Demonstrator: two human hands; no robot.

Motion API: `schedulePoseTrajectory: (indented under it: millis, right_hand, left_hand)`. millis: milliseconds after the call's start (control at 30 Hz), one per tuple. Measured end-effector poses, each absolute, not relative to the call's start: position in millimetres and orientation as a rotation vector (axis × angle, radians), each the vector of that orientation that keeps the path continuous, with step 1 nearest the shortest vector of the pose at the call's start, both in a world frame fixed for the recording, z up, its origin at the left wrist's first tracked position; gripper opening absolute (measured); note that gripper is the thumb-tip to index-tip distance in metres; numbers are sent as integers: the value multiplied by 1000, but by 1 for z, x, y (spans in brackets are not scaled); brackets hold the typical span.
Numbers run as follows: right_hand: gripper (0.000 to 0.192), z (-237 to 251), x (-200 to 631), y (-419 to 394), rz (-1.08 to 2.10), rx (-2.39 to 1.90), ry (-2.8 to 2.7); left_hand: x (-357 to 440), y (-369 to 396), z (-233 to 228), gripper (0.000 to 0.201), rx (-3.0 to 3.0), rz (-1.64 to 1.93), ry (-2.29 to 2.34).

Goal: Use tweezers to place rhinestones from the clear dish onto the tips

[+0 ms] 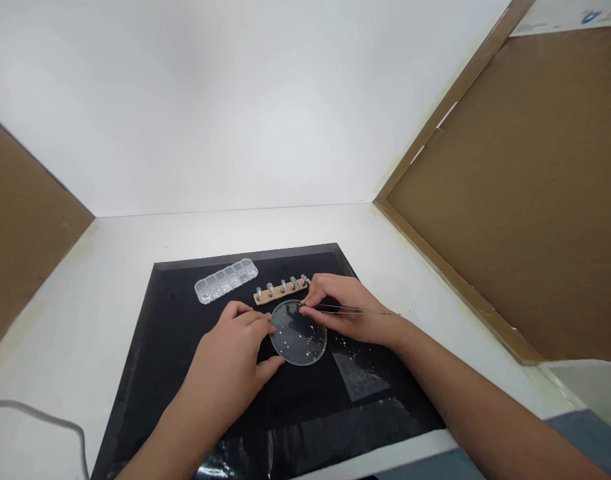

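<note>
A round clear dish (298, 333) with small shiny beads lies on a black mat (185, 347). My left hand (235, 353) rests on the mat and touches the dish's left rim with its fingers. My right hand (348, 307) pinches a thin metal tool (355, 309), perhaps tweezers, its tip at the dish's far rim. Just behind the dish lies a small wooden strip (280, 292) with several silver pegs. A clear compartment box (226, 280) with tiny stones sits to its left.
The mat lies on a white table (85, 300) between brown boards on the left (25, 227) and right (525, 200). A clear plastic sheet (360, 373) with a few loose beads lies right of the dish. A grey cable (40, 420) curls at the lower left.
</note>
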State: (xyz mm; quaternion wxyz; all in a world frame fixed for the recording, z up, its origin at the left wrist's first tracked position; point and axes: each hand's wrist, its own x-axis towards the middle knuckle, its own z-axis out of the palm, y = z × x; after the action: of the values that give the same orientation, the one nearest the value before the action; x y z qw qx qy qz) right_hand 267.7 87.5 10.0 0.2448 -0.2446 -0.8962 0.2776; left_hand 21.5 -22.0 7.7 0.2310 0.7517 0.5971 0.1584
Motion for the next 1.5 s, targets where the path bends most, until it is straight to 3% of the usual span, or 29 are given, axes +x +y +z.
schedulePoseTrajectory:
  millis: [567,1000,1500]
  right_hand:
    - [20,9,268,88,796,-796,-2387]
    - [30,7,268,90,1322,-915,-2084]
    - [30,12,272,91,1232,-939,-2107]
  left_hand:
    - [21,-22,2,32,2073,449,1649]
    - [21,-23,7,37,2095,410,1654]
    - [22,-23,9,34,2093,393,1657]
